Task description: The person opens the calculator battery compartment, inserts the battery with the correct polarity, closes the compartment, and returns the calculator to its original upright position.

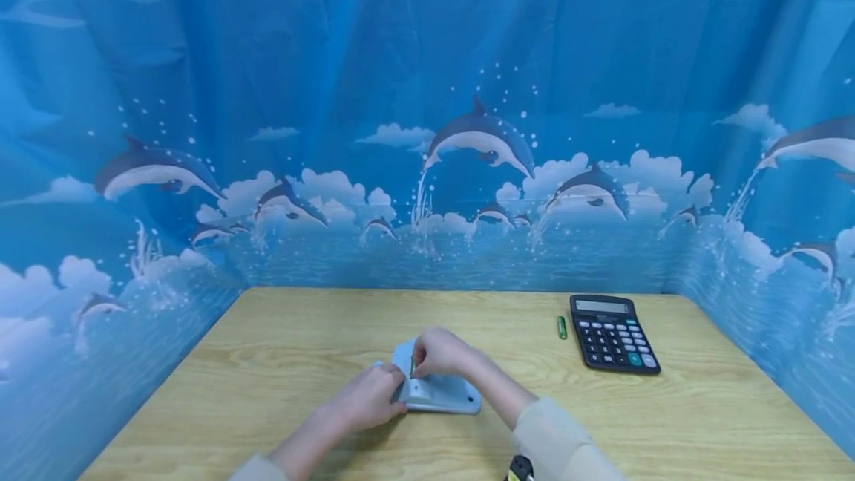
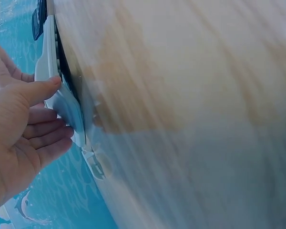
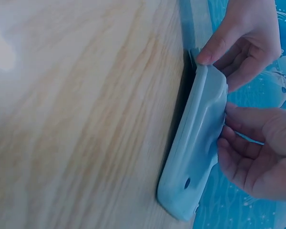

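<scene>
The pale-blue device (image 1: 442,395) is gripped on the table (image 1: 300,329) by the left hand (image 1: 372,396). A green battery (image 1: 412,368) is pinched by the right hand (image 1: 444,353), apparently being fitted — a careful press seems needed next.

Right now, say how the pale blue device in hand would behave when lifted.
The pale blue device should stay stiff, its moulded shell showing no sag. Its smooth, rounded edges might slip; its small body suggests modest weight.

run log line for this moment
left hand: grips light-blue device | right hand: fingertips at green battery | table: loose battery, black calculator
</scene>
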The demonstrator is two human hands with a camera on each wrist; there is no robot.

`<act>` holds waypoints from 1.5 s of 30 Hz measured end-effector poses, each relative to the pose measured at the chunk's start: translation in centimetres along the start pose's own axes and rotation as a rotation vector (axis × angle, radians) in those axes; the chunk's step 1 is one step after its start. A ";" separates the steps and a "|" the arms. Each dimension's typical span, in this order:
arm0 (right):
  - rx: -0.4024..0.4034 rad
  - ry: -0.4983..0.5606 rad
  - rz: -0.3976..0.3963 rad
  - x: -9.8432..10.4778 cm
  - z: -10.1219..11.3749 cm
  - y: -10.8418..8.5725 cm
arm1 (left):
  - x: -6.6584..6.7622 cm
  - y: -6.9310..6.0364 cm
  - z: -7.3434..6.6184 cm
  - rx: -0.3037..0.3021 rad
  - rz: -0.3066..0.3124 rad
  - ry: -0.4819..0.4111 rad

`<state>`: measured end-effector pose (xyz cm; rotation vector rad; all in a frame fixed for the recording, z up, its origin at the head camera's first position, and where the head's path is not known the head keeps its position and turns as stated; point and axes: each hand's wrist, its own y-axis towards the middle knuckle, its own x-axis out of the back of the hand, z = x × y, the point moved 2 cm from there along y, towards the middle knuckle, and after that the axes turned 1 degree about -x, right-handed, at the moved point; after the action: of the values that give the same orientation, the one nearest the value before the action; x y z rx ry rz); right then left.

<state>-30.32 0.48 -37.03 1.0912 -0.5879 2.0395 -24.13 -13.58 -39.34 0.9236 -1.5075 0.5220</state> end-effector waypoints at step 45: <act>0.172 -0.424 0.012 -0.6 -3.5 -6.7 | 0.1 -0.4 3.2 0.187 -0.101 0.137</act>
<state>-26.67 6.75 -39.02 1.6466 -0.6335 1.9029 -25.69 -16.30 -39.89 1.0809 -1.2971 0.6481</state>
